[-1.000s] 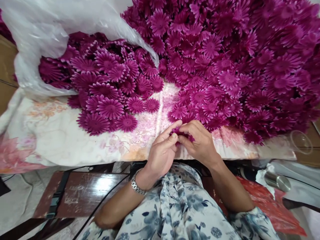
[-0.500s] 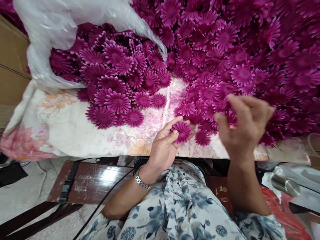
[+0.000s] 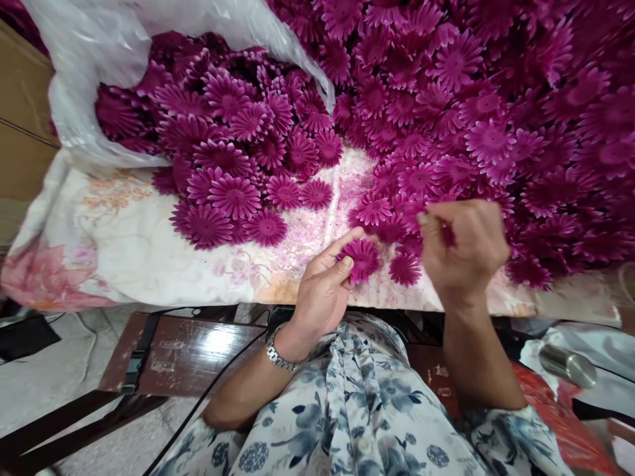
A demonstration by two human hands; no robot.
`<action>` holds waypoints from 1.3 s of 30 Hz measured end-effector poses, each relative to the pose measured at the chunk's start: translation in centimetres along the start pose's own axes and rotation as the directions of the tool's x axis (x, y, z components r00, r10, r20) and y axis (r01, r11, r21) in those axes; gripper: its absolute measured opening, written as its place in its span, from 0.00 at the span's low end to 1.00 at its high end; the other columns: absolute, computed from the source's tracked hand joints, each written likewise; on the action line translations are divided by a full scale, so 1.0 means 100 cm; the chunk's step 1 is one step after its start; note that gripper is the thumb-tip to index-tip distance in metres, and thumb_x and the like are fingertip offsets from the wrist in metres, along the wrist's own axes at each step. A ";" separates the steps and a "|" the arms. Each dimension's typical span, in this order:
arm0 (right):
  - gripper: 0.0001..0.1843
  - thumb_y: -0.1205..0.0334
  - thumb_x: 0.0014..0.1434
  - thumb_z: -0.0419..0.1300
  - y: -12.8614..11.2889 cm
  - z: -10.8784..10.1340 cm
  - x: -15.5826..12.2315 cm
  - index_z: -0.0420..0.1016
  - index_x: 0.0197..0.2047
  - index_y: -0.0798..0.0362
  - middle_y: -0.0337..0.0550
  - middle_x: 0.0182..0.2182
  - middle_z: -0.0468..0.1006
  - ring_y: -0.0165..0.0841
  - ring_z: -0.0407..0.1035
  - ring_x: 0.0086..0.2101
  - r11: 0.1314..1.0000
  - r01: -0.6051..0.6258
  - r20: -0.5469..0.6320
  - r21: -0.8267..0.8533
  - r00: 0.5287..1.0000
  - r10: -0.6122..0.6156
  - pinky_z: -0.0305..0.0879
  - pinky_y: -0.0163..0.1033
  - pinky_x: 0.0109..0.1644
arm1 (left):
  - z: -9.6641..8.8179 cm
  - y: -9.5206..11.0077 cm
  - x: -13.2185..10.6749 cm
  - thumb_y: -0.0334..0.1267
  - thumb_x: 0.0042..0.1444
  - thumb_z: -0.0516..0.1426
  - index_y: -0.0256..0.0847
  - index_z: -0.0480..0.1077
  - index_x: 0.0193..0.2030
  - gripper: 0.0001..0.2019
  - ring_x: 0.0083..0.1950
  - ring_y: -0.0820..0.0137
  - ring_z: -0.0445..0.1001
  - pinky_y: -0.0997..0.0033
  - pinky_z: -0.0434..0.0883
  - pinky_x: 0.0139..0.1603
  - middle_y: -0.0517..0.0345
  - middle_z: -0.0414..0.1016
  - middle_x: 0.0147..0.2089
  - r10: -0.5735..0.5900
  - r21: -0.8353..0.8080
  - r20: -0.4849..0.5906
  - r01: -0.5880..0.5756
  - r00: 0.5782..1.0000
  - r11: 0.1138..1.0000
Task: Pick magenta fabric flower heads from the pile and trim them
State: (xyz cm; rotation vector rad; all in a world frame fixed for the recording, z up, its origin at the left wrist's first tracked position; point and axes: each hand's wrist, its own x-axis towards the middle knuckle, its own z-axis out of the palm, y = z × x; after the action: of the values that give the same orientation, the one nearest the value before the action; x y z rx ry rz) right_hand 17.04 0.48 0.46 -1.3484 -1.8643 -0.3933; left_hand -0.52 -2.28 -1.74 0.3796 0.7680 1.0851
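My left hand (image 3: 325, 284), with a metal-link watch on its wrist, pinches a magenta artificial flower head (image 3: 362, 260) between thumb and fingers, just over the table's front edge. The flower's petals look layered and slightly blurred. To its right, my right hand (image 3: 464, 248) is raised over the near edge of the large flower pile (image 3: 456, 63), thumb and forefinger brought together. Whether anything is in that pinch is hidden by blur and by the magenta petals behind the fingertips. A single loose flower head (image 3: 405, 268) lies on the cloth between the two hands.
At the left, a translucent plastic bag (image 3: 106, 49) spills more flower heads (image 3: 235, 195) onto the floral tablecloth (image 3: 133, 258). Below the table stands a brown bench (image 3: 193, 357) with a black strap. A metal cylinder (image 3: 568, 365) lies at the lower right.
My right hand has moved slightly left and its fingers have drawn together into a pinch. My left hand stays nearly in place, and the flower in it looks a little more ruffled.
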 end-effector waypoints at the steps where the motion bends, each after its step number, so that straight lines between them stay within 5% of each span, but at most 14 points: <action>1: 0.05 0.61 0.60 0.56 0.006 -0.003 0.005 0.72 0.37 0.51 0.45 0.33 0.74 0.36 0.66 0.35 0.998 -0.008 -0.012 -0.070 1.000 0.007 0.58 0.44 0.40 | 0.000 0.002 0.000 0.32 0.49 0.60 0.39 0.73 0.48 0.17 0.41 0.69 0.75 0.69 0.71 0.46 0.51 0.79 0.44 0.011 -0.011 0.004 -0.011 1.000 1.000; 4: 0.11 0.59 0.59 0.58 0.006 -0.006 0.013 0.73 0.43 0.52 0.50 0.41 0.74 0.39 0.67 0.41 0.983 0.054 -0.022 -0.176 0.998 -0.059 0.58 0.47 0.43 | -0.001 0.005 0.001 0.32 0.50 0.59 0.39 0.71 0.51 0.19 0.46 0.65 0.75 0.63 0.71 0.49 0.49 0.77 0.48 0.010 -0.036 0.016 -0.009 1.000 0.999; 7: 0.10 0.61 0.56 0.61 -0.014 0.003 0.004 0.72 0.42 0.54 0.46 0.35 0.75 0.34 0.67 0.36 0.979 0.187 0.143 0.077 0.970 -0.196 0.62 0.42 0.39 | -0.001 0.005 0.001 0.31 0.50 0.59 0.39 0.71 0.51 0.19 0.43 0.69 0.75 0.69 0.71 0.46 0.52 0.77 0.45 -0.010 -0.025 -0.013 0.010 1.000 1.000; 11: 0.05 0.67 0.59 0.55 -0.040 0.019 -0.015 0.69 0.31 0.53 0.42 0.27 0.74 0.31 0.65 0.30 0.943 0.145 0.313 0.299 0.919 -0.240 0.63 0.39 0.37 | -0.001 0.001 0.000 0.30 0.49 0.59 0.38 0.73 0.49 0.18 0.38 0.74 0.73 0.74 0.69 0.45 0.55 0.77 0.40 -0.041 -0.032 -0.001 0.040 0.999 0.999; 15: 0.09 0.68 0.60 0.54 -0.042 0.023 -0.022 0.67 0.28 0.52 0.42 0.24 0.72 0.31 0.63 0.28 0.972 0.127 0.306 0.198 0.934 -0.184 0.61 0.38 0.35 | -0.001 -0.003 -0.001 0.32 0.47 0.61 0.39 0.75 0.47 0.17 0.44 0.69 0.74 0.70 0.66 0.52 0.55 0.78 0.38 -0.020 -0.008 0.018 0.020 1.000 1.000; 18: 0.06 0.66 0.60 0.55 -0.031 0.018 -0.015 0.69 0.31 0.52 0.41 0.25 0.72 0.32 0.63 0.28 0.990 0.125 0.182 0.064 0.974 -0.135 0.59 0.39 0.35 | -0.003 -0.004 -0.002 0.33 0.47 0.62 0.39 0.75 0.46 0.17 0.37 0.73 0.74 0.73 0.69 0.46 0.56 0.78 0.36 0.001 0.020 -0.016 -0.001 1.000 1.000; 23: 0.09 0.60 0.61 0.54 -0.015 0.007 0.006 0.72 0.43 0.50 0.49 0.39 0.74 0.39 0.65 0.40 0.987 0.008 0.080 -0.162 0.997 0.005 0.56 0.46 0.42 | -0.011 0.001 -0.001 0.31 0.49 0.60 0.38 0.74 0.48 0.17 0.39 0.73 0.74 0.74 0.70 0.44 0.53 0.78 0.41 0.036 0.015 -0.054 -0.035 0.998 0.999; 27: 0.10 0.59 0.59 0.58 -0.028 0.009 0.000 0.72 0.44 0.50 0.46 0.39 0.75 0.36 0.66 0.38 0.989 0.132 0.215 0.062 0.966 -0.142 0.58 0.44 0.41 | -0.011 0.004 -0.001 0.30 0.50 0.58 0.39 0.74 0.48 0.17 0.41 0.72 0.74 0.76 0.70 0.42 0.54 0.78 0.43 0.016 -0.023 -0.047 -0.017 0.999 1.000; 31: 0.07 0.62 0.61 0.54 -0.048 0.020 -0.018 0.72 0.34 0.53 0.44 0.31 0.75 0.34 0.65 0.33 0.966 0.083 0.397 0.244 0.901 -0.177 0.60 0.42 0.38 | -0.009 0.003 -0.002 0.32 0.50 0.59 0.38 0.75 0.47 0.16 0.32 0.76 0.72 0.77 0.69 0.36 0.56 0.77 0.36 -0.073 -0.057 -0.027 0.071 0.997 0.996; 36: 0.10 0.67 0.61 0.52 -0.051 0.023 -0.020 0.70 0.29 0.52 0.42 0.27 0.73 0.32 0.66 0.31 0.959 0.080 0.339 0.271 0.925 -0.173 0.61 0.40 0.37 | -0.009 -0.001 -0.003 0.35 0.47 0.62 0.39 0.76 0.46 0.17 0.39 0.72 0.74 0.73 0.68 0.46 0.56 0.78 0.36 -0.034 -0.032 -0.010 0.034 0.999 0.999; 39: 0.06 0.67 0.59 0.56 -0.042 0.020 -0.011 0.70 0.31 0.52 0.41 0.26 0.74 0.31 0.65 0.30 0.976 0.133 0.208 0.174 0.963 -0.169 0.62 0.39 0.36 | -0.010 -0.002 -0.003 0.34 0.47 0.63 0.40 0.76 0.45 0.16 0.39 0.73 0.74 0.74 0.68 0.46 0.56 0.79 0.37 0.023 -0.036 -0.019 -0.024 1.000 0.999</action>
State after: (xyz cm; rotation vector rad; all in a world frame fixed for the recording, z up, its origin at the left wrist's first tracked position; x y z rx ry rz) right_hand 12.58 -0.50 -0.84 -1.1855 -2.1437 -0.1712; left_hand -1.18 -2.73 -2.42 0.3494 0.7607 1.1246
